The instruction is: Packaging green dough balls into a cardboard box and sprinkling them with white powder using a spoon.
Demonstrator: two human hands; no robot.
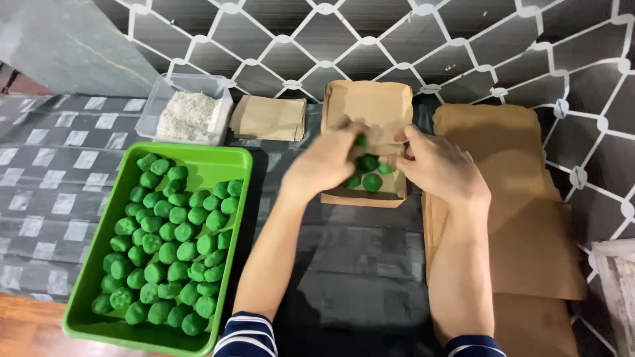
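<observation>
Green balls over dark checked tabletop

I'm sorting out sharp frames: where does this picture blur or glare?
Head view: left hand is motion-blurred over the brown paper box; right hand slightly soft; green balls in the green tray sharp; no strong glare, even light.

A tray is sitting at the left of the table, with many small balls lying in it. Behind the tray a container of flakes is standing, and just right of that a stack of folded boxes is lying. An open box is resting in the middle, a few balls lying inside. Both hands, left hand and right hand, are hovering over it, seemingly touching the balls. Flattened sheets are lying at the right.
</observation>
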